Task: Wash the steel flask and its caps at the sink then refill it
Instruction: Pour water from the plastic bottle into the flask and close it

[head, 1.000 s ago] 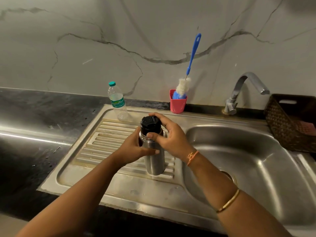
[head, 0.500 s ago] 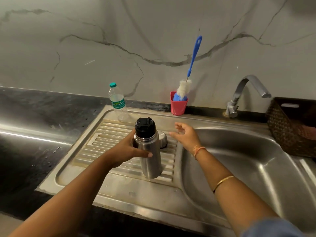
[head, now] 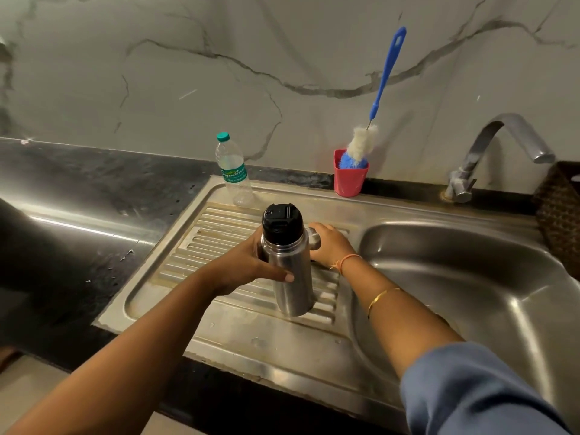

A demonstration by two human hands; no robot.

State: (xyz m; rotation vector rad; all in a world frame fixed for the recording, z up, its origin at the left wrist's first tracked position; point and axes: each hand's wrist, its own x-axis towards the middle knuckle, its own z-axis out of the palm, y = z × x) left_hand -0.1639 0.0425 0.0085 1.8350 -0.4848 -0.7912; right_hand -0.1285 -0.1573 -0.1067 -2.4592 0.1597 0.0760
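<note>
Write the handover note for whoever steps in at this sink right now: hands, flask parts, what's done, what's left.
Left hand grips the cylindrical steel flask, upright on the ribbed steel drainboard.
Right hand holds the round steel outer cap on the drainboard beside the flask.
Black plastic inner cap still on the flask.
Done: outer cap off.
Left: remove inner cap, wash all parts, refill.

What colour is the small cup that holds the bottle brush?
The cup is pinkish red; the head view, the only one, shows it clearly.
</note>
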